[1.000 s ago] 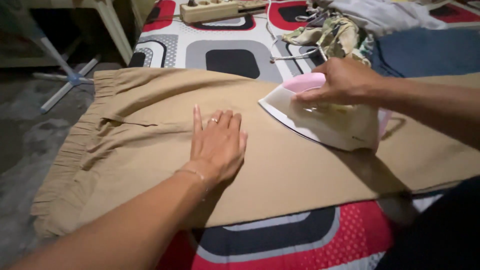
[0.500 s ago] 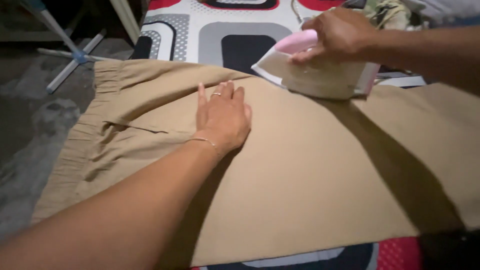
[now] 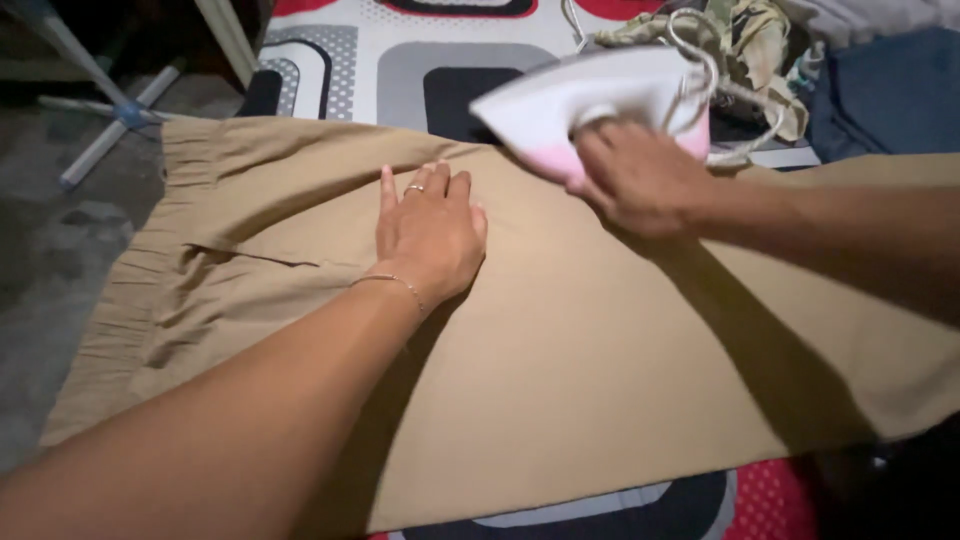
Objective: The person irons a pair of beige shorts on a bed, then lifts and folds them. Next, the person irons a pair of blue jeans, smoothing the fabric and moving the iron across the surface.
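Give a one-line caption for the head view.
Left hand flat on tan trousers; right hand grips a white-and-pink iron.

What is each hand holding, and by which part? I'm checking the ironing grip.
The right hand grips the white and pink iron by its pink handle. The left hand holds nothing; it lies flat on the tan trousers.

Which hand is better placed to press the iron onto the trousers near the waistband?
The right hand: it already grips the white and pink iron, tilted above the khaki trousers. The left hand lies flat on the cloth, holding it.
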